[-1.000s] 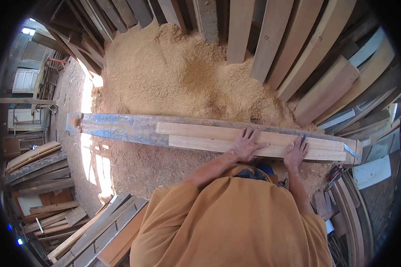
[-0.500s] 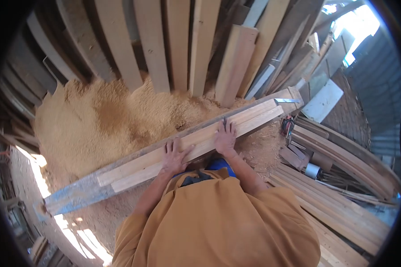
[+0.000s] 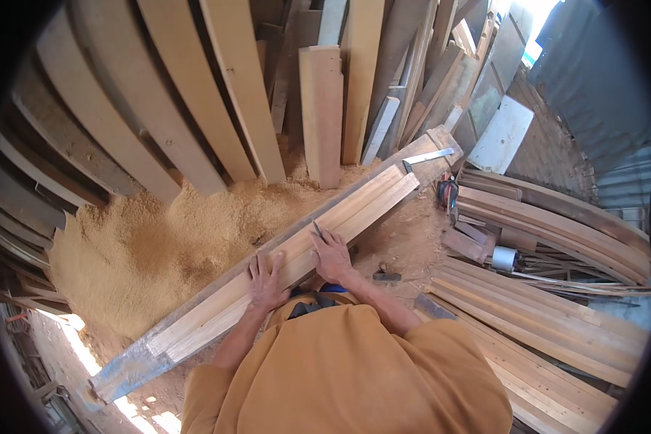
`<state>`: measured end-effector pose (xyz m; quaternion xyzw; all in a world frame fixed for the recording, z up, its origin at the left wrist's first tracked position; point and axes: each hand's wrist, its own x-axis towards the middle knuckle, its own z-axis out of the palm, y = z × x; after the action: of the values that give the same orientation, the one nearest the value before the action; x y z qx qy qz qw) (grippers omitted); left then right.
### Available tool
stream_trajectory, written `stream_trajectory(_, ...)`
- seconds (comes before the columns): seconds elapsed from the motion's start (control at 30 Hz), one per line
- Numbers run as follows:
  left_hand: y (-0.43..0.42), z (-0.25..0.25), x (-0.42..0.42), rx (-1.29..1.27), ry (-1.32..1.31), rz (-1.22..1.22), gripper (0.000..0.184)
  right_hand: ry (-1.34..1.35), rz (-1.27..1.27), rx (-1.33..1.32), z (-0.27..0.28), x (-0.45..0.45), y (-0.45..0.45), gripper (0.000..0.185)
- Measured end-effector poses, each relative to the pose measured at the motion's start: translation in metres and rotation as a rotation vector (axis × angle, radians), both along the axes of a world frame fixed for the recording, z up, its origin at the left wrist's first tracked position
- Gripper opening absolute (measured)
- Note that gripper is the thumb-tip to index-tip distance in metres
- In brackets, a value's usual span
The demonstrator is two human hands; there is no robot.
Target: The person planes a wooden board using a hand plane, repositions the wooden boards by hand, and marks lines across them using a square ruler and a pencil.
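Two pale wooden boards (image 3: 362, 210) lie side by side along a long, worn wooden bench (image 3: 123, 369). My left hand (image 3: 267, 283) rests with spread fingers on the boards, pressing near their middle. Just to its right, my right hand (image 3: 331, 257) is bent over the boards, holding a dark pencil (image 3: 317, 230) whose tip points up and away from me. At the bench's far right end, beyond the boards, lies a metal try square (image 3: 430, 155).
Sawdust (image 3: 145, 253) is heaped behind the bench, below several upright planks (image 3: 322, 116). Stacked boards (image 3: 542, 325) lie on the right, near a white cylinder (image 3: 504, 258) and a red-and-black object (image 3: 447, 192). A dark block (image 3: 387, 276) is on the ground.
My view has turned, so the bench slants more steeply. My right hand has come closer to my left, and the pencil shows more plainly. My left hand stays spread on the boards.
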<state>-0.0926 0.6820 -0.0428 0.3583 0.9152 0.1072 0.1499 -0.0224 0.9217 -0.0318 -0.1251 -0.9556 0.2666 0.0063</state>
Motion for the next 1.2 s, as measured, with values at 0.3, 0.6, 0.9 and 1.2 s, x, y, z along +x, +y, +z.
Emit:
stream_trajectory(0.3, 0.184, 0.009, -0.01, -0.075, -0.06, -0.137, 0.101, 0.174, -0.35, 0.079, -0.017, 0.029, 0.207, 0.057)
stream_trajectory(0.6, 0.201, 0.012, -0.011, -0.112, -0.099, -0.116, 0.096, -0.085, -0.672, -0.092, -0.055, 0.045, 0.39, 0.042)
stream_trajectory(0.9, 0.203, 0.008, -0.01, -0.099, -0.057, -0.106, 0.092, -0.352, -0.57, 0.063, -0.108, 0.003, 0.432, 0.034)
stream_trajectory(1.2, 0.203, 0.003, -0.01, -0.023, 0.012, -0.12, 0.098, -0.427, -0.482, 0.089, -0.112, 0.0, 0.448, 0.033)
